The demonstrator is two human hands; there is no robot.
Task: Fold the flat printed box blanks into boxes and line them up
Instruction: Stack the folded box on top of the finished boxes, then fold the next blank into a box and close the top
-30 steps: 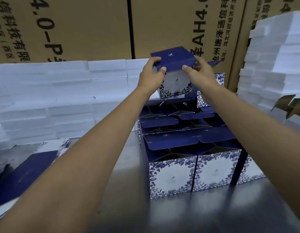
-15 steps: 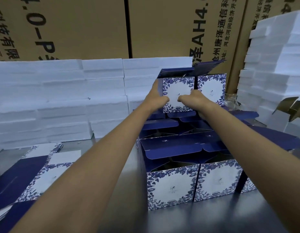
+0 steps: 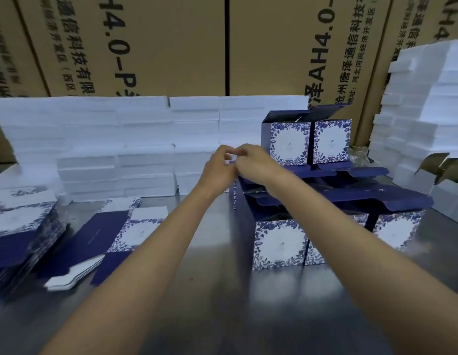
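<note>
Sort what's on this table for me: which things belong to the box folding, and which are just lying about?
Part of the job:
folded boxes at the front
two stacked boxes at the back
loose flat blank
stack of flat blanks
left hand and right hand, together beside the stacked boxes

Just lying about:
white foam sheets
brown shipping cartons

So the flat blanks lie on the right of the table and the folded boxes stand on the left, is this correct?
Not quite: the sides are swapped. The head view shows the flat blanks lying on the left of the table and the folded boxes standing on the right.
</note>
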